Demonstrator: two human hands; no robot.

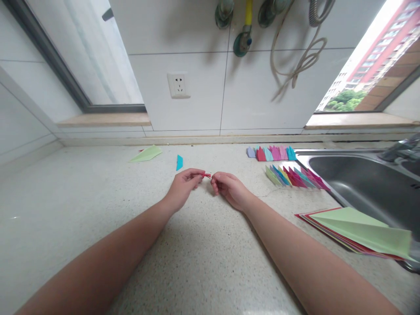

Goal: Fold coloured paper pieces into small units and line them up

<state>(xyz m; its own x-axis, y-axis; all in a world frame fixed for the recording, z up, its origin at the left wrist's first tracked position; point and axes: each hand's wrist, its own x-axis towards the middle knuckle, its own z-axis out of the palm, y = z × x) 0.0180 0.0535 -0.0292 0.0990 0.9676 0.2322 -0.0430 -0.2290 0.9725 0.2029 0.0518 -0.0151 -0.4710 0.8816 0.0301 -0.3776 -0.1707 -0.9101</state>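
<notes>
Above the middle of the counter, my left hand (185, 186) pinches a small piece of red folded paper (206, 175) between thumb and fingers. Its free end, with a pale edge, points right. Close against that end is my right hand (231, 188), its fingers curled and thumb pressed to the forefinger. Whether anything sits in that pinch is hidden. Just behind my left hand lies a small blue folded paper (179, 162). Farther left rests a light green folded paper (148, 153), with a bit of red showing behind it.
Small folded paper pieces in several colours stand in a back row (274, 153) and a front row (293, 176) beside the steel sink (348, 175). A stack of large folded sheets (357, 229) lies at right, partly over the sink rim. A tiled wall (197, 113) bounds the counter (193, 262).
</notes>
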